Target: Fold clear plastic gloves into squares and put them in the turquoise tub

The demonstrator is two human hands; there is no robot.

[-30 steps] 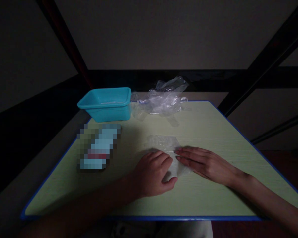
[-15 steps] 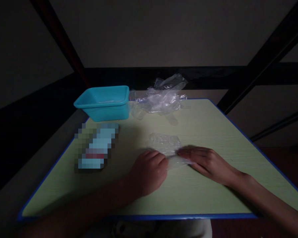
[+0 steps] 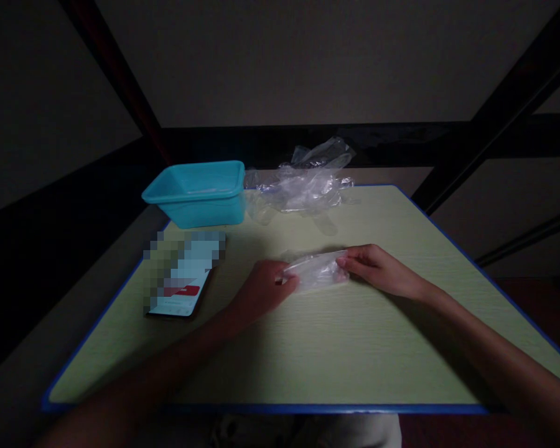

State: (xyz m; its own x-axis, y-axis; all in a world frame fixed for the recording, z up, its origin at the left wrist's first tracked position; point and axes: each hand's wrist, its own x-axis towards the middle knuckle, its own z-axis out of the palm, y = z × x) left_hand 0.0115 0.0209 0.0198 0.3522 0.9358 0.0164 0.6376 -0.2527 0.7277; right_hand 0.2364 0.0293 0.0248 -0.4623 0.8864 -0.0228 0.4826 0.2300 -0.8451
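Note:
A clear disposable plastic glove (image 3: pixel 318 271), folded into a flat strip, is stretched between my two hands low over the table. Its left end is pinched between the thumb and fingers of my left hand (image 3: pixel 264 285). At the right end, my right hand (image 3: pixel 372 266) grips the upper corner between thumb and fingertips. Behind it, at the table's far edge, lies a loose heap of clear plastic gloves (image 3: pixel 308 183), with finger shapes showing in places.
A turquoise plastic basket (image 3: pixel 205 208) stands at the far left corner of the pale table (image 3: pixel 354 367), which has a blue edge. A phone with a lit screen (image 3: pixel 180 302), partly pixelated, lies to the left of my left hand. A wall rises behind the table.
Both hands have shifted away from me and up off the tabletop. The plastic glove, lying flat under my fingers before, is now lifted and folded over between my hands.

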